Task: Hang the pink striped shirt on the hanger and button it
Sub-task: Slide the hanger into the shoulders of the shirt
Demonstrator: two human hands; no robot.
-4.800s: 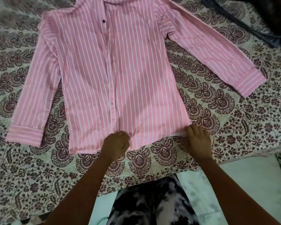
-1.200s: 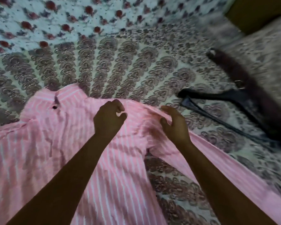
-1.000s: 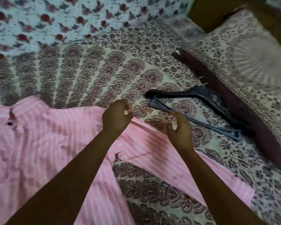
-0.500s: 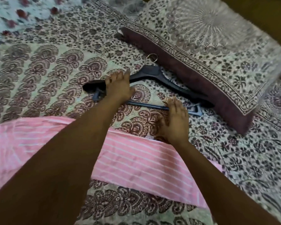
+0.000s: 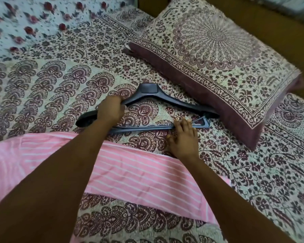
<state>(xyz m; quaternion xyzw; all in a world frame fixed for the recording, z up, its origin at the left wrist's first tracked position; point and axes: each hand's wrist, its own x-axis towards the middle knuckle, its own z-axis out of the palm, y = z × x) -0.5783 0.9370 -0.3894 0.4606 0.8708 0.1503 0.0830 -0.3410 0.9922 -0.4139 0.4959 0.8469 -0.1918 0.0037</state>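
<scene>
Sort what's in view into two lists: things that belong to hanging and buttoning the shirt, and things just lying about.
Belongs to the job:
- pink white-striped cotton shirt, lying on the bed
- dark plastic clothes hanger
- left hand, closed on the hanger's arm
- right hand, fingers on the hanger's lower bar

Just lying about:
- maroon-bordered paisley pillow
- maroon paisley-print bedsheet

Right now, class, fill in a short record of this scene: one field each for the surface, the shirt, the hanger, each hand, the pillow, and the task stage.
surface: patterned bedspread
shirt: pink striped shirt lying flat on the bedspread, near side, not on the hanger
hanger: dark hanger lying on the bedspread beyond the shirt
left hand: left hand closed on the hanger's upper arm
right hand: right hand, fingers resting on the hanger's lower bar
pillow: pillow beside the hanger's right end
task stage: hanger being grasped; shirt not yet hung
</scene>
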